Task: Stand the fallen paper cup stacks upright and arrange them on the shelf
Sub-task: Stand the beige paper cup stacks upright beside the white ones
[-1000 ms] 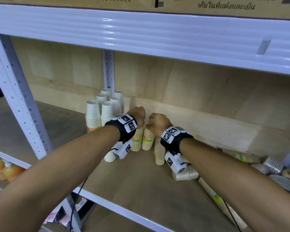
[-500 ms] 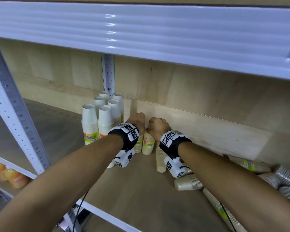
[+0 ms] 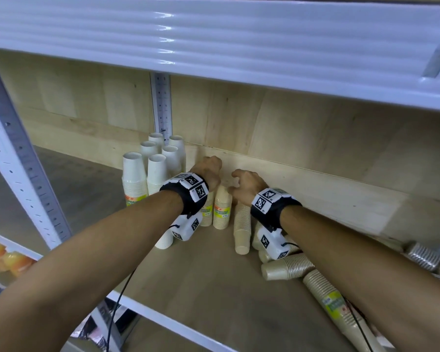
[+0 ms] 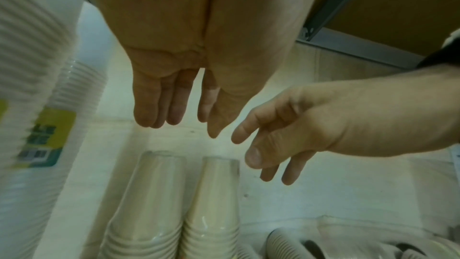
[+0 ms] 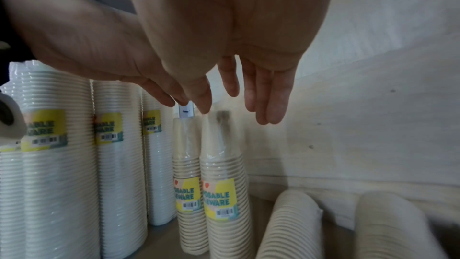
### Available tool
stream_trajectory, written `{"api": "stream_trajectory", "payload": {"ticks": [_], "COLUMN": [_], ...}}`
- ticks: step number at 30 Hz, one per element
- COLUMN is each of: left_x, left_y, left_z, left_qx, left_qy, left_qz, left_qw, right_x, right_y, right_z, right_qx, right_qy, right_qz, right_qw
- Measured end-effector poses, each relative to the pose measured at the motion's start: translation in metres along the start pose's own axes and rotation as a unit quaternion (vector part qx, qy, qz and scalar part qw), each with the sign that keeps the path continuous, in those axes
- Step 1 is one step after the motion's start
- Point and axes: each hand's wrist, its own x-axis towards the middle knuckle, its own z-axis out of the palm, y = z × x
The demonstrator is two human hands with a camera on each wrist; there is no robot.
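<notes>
Two beige paper cup stacks (image 3: 222, 212) (image 3: 206, 214) stand upright side by side near the back wall, each with a yellow label. My left hand (image 3: 206, 171) hovers just above them with straight fingers and holds nothing. My right hand (image 3: 244, 185) hangs beside it, fingers loose, also empty. From the left wrist, the left hand (image 4: 179, 109) is above both stack tops (image 4: 149, 204) (image 4: 214, 204), with the right hand (image 4: 286, 135) close by. In the right wrist view, the right hand (image 5: 248, 95) is over the same stacks (image 5: 224, 194). Fallen beige stacks (image 3: 287, 266) (image 3: 333, 301) lie at the right.
Several tall white cup stacks (image 3: 148, 174) stand upright at the back left, next to a metal upright (image 3: 161, 105). Another beige stack (image 3: 241, 229) lies by my right wrist. Foil cups (image 3: 423, 256) lie far right. The upper shelf (image 3: 214, 47) hangs low overhead.
Both hands gripped the tops of the two beige stacks before. Now their fingers have opened and lifted off, and the stacks stand alone.
</notes>
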Motion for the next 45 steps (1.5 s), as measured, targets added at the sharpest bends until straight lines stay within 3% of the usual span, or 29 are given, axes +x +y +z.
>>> {"api": "stream_trajectory", "payload": {"ticks": [4,11,20,26,33,45], "left_x": [-0.009,-0.032,-0.056,-0.065,-0.069,-0.073], "left_y": [0.015,0.043,0.041,0.031,0.028,0.033], "left_z": [-0.009,0.009,0.064,0.100,0.124,0.138], "left_qx": [-0.041,-0.122,-0.136,-0.142,-0.131,-0.152], "left_qy": [0.004,-0.050,-0.114,-0.140,-0.138,-0.141], "left_qz": [0.032,0.067,0.055,-0.003,-0.028,-0.052], "left_qw": [0.999,0.989,0.983,0.980,0.981,0.977], "right_x": [-0.016,-0.056,-0.106,-0.122,-0.138,-0.140], "right_y": [0.008,0.031,0.065,0.091,0.110,0.115], "right_z": [-0.012,-0.016,0.000,0.012,0.020,0.042], "right_qx": [-0.032,-0.096,-0.069,-0.081,-0.043,-0.176], "right_qy": [-0.008,-0.056,-0.133,-0.173,-0.180,-0.148], "right_qz": [0.014,0.043,0.090,0.123,0.103,0.017], "right_qw": [0.999,0.993,0.984,0.974,0.977,0.973]}}
